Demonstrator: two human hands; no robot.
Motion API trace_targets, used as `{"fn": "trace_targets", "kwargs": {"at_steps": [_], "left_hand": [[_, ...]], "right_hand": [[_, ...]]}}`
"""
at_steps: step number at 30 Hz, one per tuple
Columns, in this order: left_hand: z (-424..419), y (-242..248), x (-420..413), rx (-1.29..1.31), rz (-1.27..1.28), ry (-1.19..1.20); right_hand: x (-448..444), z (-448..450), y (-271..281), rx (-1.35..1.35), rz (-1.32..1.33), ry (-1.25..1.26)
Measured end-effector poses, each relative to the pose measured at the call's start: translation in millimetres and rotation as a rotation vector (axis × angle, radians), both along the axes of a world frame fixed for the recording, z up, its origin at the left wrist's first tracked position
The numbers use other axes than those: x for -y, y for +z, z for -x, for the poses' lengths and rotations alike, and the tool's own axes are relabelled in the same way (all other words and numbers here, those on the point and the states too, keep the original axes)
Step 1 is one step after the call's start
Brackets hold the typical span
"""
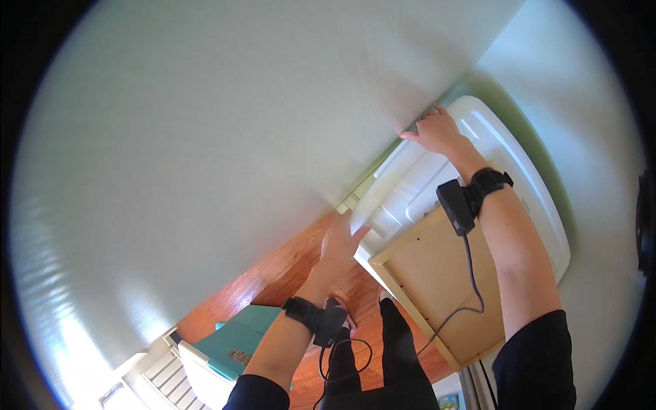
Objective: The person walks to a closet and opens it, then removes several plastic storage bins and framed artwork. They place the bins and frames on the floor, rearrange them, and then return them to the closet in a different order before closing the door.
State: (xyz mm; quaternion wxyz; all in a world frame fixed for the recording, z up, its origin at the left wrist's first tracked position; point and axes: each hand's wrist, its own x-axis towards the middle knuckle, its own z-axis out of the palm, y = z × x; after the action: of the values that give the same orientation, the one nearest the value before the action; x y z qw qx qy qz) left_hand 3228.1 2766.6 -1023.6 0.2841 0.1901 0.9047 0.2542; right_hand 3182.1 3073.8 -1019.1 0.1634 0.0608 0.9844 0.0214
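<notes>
A large pale, glossy panel (220,154) fills the upper left. Its straight edge slants between my hands and the floor. My right hand (435,130) is at that edge, above a white plastic tub or lid (492,138). Its thumb and one finger spread apart while the other fingers curl out of sight, so a grip is unclear. Lower down, my left hand (338,246) is by the same edge and the tub's near corner, thumb outstretched. Blur hides its fingertips. A wood-framed board (446,282) leans against the white plastic, beneath my right forearm.
A pale wall (579,128) rises on the right. Below lie a reddish wood floor (292,256) and a teal and white bin or box (236,333). Black devices are strapped to both wrists, and their cables (474,287) hang loose. A grey curtain (474,387) is at the bottom.
</notes>
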Motion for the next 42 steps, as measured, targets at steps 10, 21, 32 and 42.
{"fn": "trace_targets", "kwargs": {"at_steps": [10,21,32,42], "left_hand": [[175.6,0.3,-45.6,0.435,-0.171,0.157],[263.1,4.2,-0.8,0.582,-0.394,0.261],[332.5,23.4,10.7,0.354,0.006,0.152],[389.4,57.3,28.9,0.722,-0.244,0.299]], "right_hand": [[34.6,133.1,1.4,0.139,0.072,0.008],[61.0,220.0,4.0,-0.093,0.19,0.123],[70.0,301.9,31.4,0.128,-0.009,0.051],[84.7,362.8,27.6,0.203,0.103,0.008]]}}
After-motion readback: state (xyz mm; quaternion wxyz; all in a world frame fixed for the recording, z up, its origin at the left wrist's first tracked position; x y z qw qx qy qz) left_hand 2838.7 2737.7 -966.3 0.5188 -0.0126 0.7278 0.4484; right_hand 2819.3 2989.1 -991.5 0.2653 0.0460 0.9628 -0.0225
